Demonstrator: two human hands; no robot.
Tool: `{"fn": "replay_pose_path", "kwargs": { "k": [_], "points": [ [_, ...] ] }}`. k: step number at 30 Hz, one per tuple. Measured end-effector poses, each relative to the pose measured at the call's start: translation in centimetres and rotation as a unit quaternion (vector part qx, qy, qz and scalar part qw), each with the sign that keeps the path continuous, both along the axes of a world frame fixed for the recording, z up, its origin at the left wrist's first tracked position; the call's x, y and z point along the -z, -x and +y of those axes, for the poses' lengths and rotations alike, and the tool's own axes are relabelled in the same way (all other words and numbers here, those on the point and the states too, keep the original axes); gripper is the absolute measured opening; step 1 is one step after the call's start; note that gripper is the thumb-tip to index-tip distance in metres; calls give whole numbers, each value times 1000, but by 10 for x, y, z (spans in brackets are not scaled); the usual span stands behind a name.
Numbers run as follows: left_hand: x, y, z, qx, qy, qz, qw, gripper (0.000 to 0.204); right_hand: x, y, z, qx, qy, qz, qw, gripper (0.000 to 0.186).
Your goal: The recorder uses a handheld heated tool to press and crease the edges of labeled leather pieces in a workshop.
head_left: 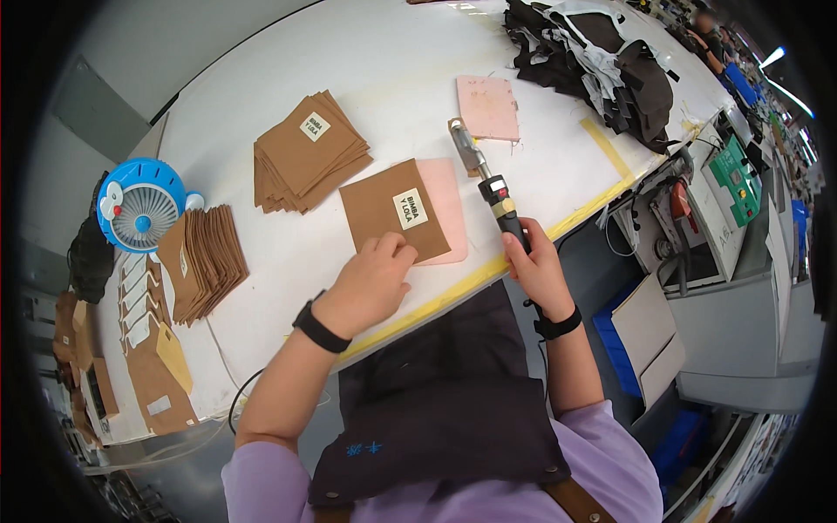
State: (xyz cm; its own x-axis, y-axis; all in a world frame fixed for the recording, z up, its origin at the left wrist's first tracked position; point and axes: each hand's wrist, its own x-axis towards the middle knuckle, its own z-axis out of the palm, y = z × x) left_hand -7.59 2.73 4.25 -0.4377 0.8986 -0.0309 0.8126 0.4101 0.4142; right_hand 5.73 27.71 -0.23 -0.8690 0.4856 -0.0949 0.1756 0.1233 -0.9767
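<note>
A square brown fabric panel (384, 205) with a pale label lies in front of me, partly over a pink sheet (447, 209). Bent together, the fingers of my left hand (370, 277) press down on the panel's lower edge; their tips are partly hidden. My right hand (539, 266) is wrapped round the black handle of a corded hand tool (500, 202). Its slim metal head points away from me and hangs over a small brown pad (471, 166). A second pink piece (486, 107), with loose threads at its edges, lies just beyond.
Stacked brown labelled panels (309, 152) sit at the back left, with another pile (205, 261) beside a blue fan (142, 207). Dark fabric scraps (602, 65) heap at the far right. A machine with a green control panel (737, 183) stands off the table's right end.
</note>
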Motion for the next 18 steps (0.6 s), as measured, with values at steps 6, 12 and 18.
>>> {"fn": "replay_pose_path", "kwargs": {
  "k": [6,12,18],
  "points": [
    [11,-46,0,-74,-40,60,995,55,-14,-52,-26,-82,-160,-56,982,40],
    [31,-58,3,-111,-74,89,987,55,-36,-77,-37,-123,-302,-107,939,41],
    [31,-63,4,-100,-52,40,993,66,-51,-24,-34,-180,-423,-126,879,31]
  ]
}}
